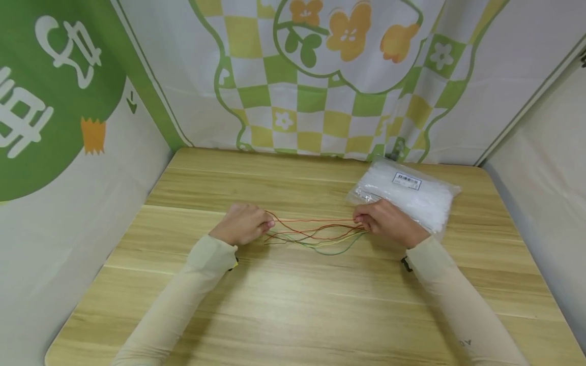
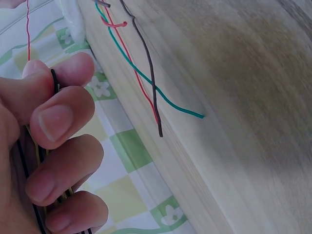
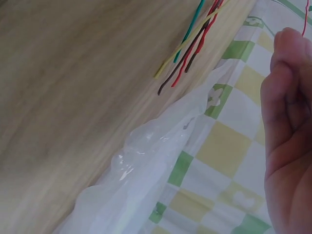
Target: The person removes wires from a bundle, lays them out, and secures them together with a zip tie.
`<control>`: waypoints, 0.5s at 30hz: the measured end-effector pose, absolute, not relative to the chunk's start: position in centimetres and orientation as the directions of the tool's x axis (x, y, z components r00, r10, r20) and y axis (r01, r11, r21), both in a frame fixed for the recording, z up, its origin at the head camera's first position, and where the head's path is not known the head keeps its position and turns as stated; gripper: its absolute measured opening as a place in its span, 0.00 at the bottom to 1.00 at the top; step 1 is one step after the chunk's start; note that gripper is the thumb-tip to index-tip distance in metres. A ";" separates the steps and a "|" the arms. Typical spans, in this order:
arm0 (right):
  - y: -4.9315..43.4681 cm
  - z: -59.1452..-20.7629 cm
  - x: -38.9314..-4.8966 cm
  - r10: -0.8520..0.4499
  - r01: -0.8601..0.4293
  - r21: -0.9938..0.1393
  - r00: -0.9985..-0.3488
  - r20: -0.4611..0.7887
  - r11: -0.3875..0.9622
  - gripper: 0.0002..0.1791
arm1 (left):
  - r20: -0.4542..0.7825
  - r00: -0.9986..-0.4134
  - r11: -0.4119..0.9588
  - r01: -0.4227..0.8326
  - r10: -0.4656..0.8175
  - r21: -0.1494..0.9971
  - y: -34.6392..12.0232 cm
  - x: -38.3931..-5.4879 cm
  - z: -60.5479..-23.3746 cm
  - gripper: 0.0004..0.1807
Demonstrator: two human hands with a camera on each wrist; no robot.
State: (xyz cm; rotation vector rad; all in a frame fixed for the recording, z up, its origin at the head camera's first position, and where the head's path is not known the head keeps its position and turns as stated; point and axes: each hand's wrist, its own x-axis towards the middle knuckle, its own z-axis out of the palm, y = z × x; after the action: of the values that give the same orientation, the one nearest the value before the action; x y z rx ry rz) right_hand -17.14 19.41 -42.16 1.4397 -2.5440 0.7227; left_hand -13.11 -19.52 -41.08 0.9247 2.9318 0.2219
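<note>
A thin red wire (image 1: 316,220) is stretched between both hands above the table. My left hand (image 1: 244,223) pinches one end of it by thumb and forefinger. In the left wrist view, its curled fingers (image 2: 68,165) also grip several black and yellow wires (image 2: 36,207) against the palm. My right hand (image 1: 386,221) pinches the red wire's other end, though the fingers partly hide the pinch. Below the taut wire lie loose red, black, yellow and green wires, among them a green wire (image 1: 331,253) bowed toward the front and a yellow wire (image 3: 165,66).
A clear plastic bag (image 1: 405,190) of white contents, with a barcode label, lies just behind my right hand. The wooden table (image 1: 311,315) ends at a patterned curtain (image 1: 320,117) at the back, with pale fabric walls on both sides.
</note>
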 end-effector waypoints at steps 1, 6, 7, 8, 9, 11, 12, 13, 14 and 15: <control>19.5 -42.2 -17.2 -0.774 -0.836 -0.339 -0.536 0.338 0.431 0.13 | -0.016 -0.818 0.810 0.566 0.575 0.157 -19.5 -13.2 -41.1 0.26; 19.9 -42.7 -17.4 -0.777 -0.844 -0.331 -0.526 0.346 0.423 0.13 | -0.028 -0.820 0.813 0.563 0.572 0.147 -19.3 -13.3 -41.3 0.25; 19.9 -42.8 -17.5 -0.778 -0.844 -0.332 -0.524 0.346 0.421 0.13 | -0.032 -0.820 0.814 0.562 0.572 0.146 -19.3 -13.3 -41.3 0.25; 20.0 -42.8 -17.5 -0.779 -0.845 -0.334 -0.523 0.346 0.418 0.13 | -0.036 -0.820 0.814 0.562 0.572 0.145 -19.2 -13.3 -41.4 0.24; 20.0 -42.9 -17.6 -0.779 -0.844 -0.338 -0.523 0.345 0.417 0.13 | -0.043 -0.821 0.817 0.559 0.570 0.142 -19.2 -13.3 -41.3 0.24; 20.1 -43.0 -17.6 -0.780 -0.841 -0.345 -0.525 0.341 0.416 0.12 | -0.048 -0.822 0.819 0.556 0.567 0.142 -19.2 -13.2 -41.3 0.23; 20.1 -43.1 -17.7 -0.780 -0.840 -0.348 -0.526 0.339 0.415 0.12 | -0.051 -0.822 0.819 0.556 0.567 0.142 -19.2 -13.2 -41.4 0.23; 20.1 -43.1 -17.7 -0.779 -0.836 -0.353 -0.531 0.334 0.419 0.12 | -0.054 -0.824 0.821 0.554 0.565 0.140 -19.2 -13.2 -41.4 0.23; 20.0 -43.2 -17.7 -0.778 -0.834 -0.355 -0.534 0.332 0.421 0.12 | -0.056 -0.825 0.823 0.552 0.562 0.134 -19.2 -13.1 -41.3 0.24; 20.0 -43.2 -17.7 -0.776 -0.831 -0.357 -0.540 0.327 0.428 0.11 | -0.061 -0.827 0.825 0.549 0.560 0.130 -19.2 -13.1 -41.3 0.24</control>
State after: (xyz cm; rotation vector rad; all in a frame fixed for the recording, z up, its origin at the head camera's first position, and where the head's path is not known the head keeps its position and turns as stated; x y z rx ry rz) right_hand -17.74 19.96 -43.22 1.4452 -2.5576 0.7382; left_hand -13.09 -19.19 -41.34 0.8859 2.9091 0.1622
